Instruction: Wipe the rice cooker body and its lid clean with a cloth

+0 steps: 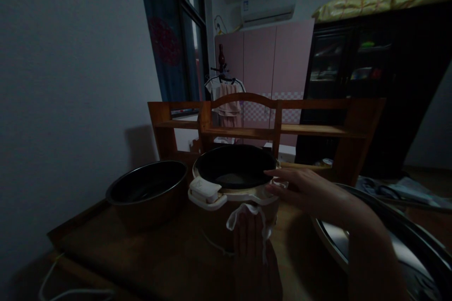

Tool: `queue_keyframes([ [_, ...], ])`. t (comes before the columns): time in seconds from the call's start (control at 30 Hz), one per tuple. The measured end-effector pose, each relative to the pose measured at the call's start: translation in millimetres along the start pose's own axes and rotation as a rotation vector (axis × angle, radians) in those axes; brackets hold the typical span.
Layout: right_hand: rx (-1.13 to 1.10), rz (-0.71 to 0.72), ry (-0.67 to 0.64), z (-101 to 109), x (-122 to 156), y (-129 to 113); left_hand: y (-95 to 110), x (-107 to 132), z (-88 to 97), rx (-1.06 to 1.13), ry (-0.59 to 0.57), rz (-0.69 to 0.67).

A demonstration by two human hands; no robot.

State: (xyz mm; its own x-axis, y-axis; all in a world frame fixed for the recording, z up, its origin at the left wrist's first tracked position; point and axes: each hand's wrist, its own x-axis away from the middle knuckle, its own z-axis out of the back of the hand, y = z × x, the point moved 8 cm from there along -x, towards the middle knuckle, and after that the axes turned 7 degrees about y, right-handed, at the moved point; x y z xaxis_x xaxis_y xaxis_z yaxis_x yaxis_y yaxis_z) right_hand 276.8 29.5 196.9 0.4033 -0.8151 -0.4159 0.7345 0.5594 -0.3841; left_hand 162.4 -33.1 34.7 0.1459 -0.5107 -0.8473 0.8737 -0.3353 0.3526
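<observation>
An electric cooker body (208, 218) with a white rim, a dark open interior and a side handle (205, 190) stands upright in the middle of the table. Against its front, just below the rim, my left hand (247, 240) presses a white cloth (249, 208), fingers straight and close together over it. At the right side of the rim my right hand (300, 190) has its fingers stretched and apart, the tips at or just over the edge. To the left sits a separate round inner pot (148, 200), dark inside with a shiny lip.
On the right lies a large round lid-like thing (335, 240), partly cut off by the frame and my right forearm. Behind the cooker a wooden shelf (243, 131) runs along the table (141, 263). A white cord (81, 291) shows at lower left, near the wall (70, 103).
</observation>
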Motion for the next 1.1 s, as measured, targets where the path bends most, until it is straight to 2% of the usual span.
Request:
queue_keyframes([
  [0.13, -0.005, 0.011, 0.009, 0.6, -0.1, -0.7, -2.8, 0.5, 7.7, -0.005, 0.016, 0.019],
  [0.3, -0.006, -0.002, 0.012, 0.0, 1.1, 2.7, -3.5, -1.9, 7.7, 0.005, 0.020, 0.022],
  [0.7, -0.025, 0.000, 0.000, 0.9, 0.1, 3.3, 5.8, -27.7, 12.6, 0.042, -0.041, 0.044],
  [1.1, -0.012, -0.004, -0.004, 2.7, 0.1, -2.2, 6.3, -19.3, 9.7, 0.035, -0.044, 0.022],
])
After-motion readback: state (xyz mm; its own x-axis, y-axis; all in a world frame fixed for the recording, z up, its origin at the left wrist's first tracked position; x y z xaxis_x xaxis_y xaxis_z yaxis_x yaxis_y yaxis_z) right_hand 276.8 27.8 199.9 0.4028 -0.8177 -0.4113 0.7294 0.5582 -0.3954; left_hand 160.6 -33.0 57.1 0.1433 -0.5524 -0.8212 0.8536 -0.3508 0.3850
